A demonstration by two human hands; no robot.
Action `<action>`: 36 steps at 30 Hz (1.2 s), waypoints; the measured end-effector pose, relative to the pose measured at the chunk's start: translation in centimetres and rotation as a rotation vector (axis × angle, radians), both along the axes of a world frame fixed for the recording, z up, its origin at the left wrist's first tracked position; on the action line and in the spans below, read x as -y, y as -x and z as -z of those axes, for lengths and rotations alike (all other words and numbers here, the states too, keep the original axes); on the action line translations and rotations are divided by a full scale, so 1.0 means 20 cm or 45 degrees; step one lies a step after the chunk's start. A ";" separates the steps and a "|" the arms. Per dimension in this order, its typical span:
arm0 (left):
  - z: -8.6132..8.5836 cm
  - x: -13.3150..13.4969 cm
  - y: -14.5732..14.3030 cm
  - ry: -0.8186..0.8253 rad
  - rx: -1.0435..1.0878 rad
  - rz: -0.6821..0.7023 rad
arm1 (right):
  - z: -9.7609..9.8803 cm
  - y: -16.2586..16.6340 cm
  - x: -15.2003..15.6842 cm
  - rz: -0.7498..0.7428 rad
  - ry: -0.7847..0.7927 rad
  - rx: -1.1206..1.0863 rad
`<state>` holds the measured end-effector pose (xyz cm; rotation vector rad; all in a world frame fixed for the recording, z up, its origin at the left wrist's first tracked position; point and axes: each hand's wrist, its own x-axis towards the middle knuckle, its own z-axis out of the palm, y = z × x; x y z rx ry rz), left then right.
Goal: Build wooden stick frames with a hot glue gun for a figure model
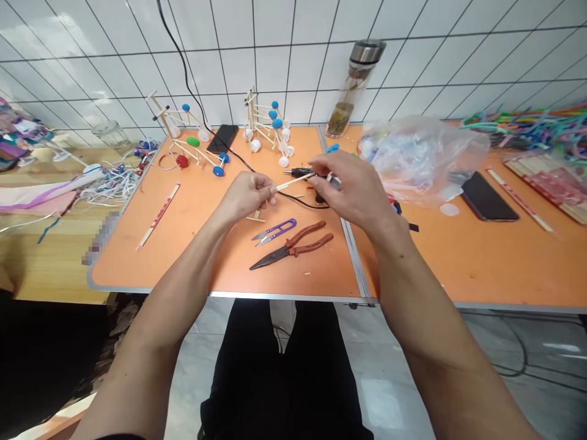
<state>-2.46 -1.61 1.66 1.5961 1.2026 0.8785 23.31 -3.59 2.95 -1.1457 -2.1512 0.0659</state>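
Observation:
Above the orange table, my left hand (250, 197) is closed in a pinch on the end of a thin pale wooden stick (294, 181). My right hand (351, 183) has its fingers closed at the other end of that stick; the fingers partly cover this end. Below the hands lie purple thread snips (276, 231) and long-nose pliers (293, 245) with red-brown handles. Beside my left hand, a small piece of joined sticks (257, 216) rests on the table. A dark tool (300, 172) with a black cable is partly hidden behind my right hand.
Two stick models with coloured wheels (193, 142) (255, 145) stand at the back, a phone (222, 139) between them. Farther right are a glass bottle (346, 101), a clear plastic bag (426, 156) and another phone (490, 195). Wrapped chopsticks (159, 215) lie at left.

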 end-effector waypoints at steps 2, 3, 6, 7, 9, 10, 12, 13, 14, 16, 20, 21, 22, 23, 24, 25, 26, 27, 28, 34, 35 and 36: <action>0.00 -0.02 0.02 0.083 0.165 -0.078 | -0.07 -0.02 0.05 0.040 0.028 0.017; 0.00 -0.03 0.03 0.122 0.229 -0.106 | -0.09 -0.03 0.09 0.020 0.082 0.089; 0.00 -0.05 0.05 0.208 0.376 -0.172 | -0.12 -0.03 0.19 -0.154 0.234 0.399; 0.00 -0.05 0.06 0.232 0.417 -0.193 | -0.11 -0.03 0.22 -0.239 0.261 0.472; 0.00 -0.06 0.07 0.287 0.483 -0.229 | -0.05 -0.03 0.26 -0.414 0.297 0.572; 0.01 -0.07 0.07 0.317 0.510 -0.241 | -0.01 -0.03 0.27 -0.467 0.312 0.615; 0.02 -0.08 0.06 0.372 0.557 -0.254 | 0.08 -0.05 0.27 -0.511 0.262 0.661; 0.02 -0.09 0.06 0.391 0.580 -0.255 | 0.12 -0.06 0.26 -0.521 0.249 0.685; 0.03 -0.09 0.05 0.402 0.602 -0.256 | 0.15 -0.07 0.25 -0.548 0.225 0.700; 0.04 -0.09 0.05 0.413 0.632 -0.266 | 0.21 -0.10 0.24 -0.594 0.110 0.754; 0.05 -0.09 0.04 0.430 0.639 -0.305 | 0.27 -0.14 0.25 -0.575 -0.195 0.955; 0.05 -0.09 0.04 0.433 0.641 -0.310 | 0.28 -0.15 0.26 -0.568 -0.252 0.989; 0.05 -0.09 0.04 0.430 0.644 -0.315 | 0.29 -0.17 0.27 -0.568 -0.295 1.005; 0.05 -0.10 0.04 0.426 0.650 -0.324 | 0.30 -0.18 0.29 -0.572 -0.320 0.994; 0.05 -0.10 0.04 0.423 0.657 -0.335 | 0.30 -0.20 0.31 -0.577 -0.322 0.952; 0.05 -0.10 0.04 0.420 0.663 -0.350 | 0.31 -0.22 0.34 -0.571 -0.295 0.876; 0.05 -0.10 0.04 0.416 0.671 -0.364 | 0.31 -0.24 0.36 -0.542 -0.241 0.756; 0.05 -0.11 0.04 0.409 0.681 -0.375 | 0.31 -0.25 0.39 -0.477 -0.158 0.592; 0.04 -0.11 0.04 0.398 0.695 -0.384 | 0.30 -0.24 0.40 -0.372 -0.036 0.394; 0.00 -0.09 0.05 0.302 0.760 -0.432 | 0.21 -0.06 0.30 0.015 1.041 -0.826; -0.01 -0.09 0.05 0.287 0.772 -0.432 | 0.20 -0.02 0.24 -0.022 1.109 -0.898; -0.01 -0.09 0.06 0.270 0.785 -0.429 | 0.18 0.01 0.19 -0.043 1.141 -0.934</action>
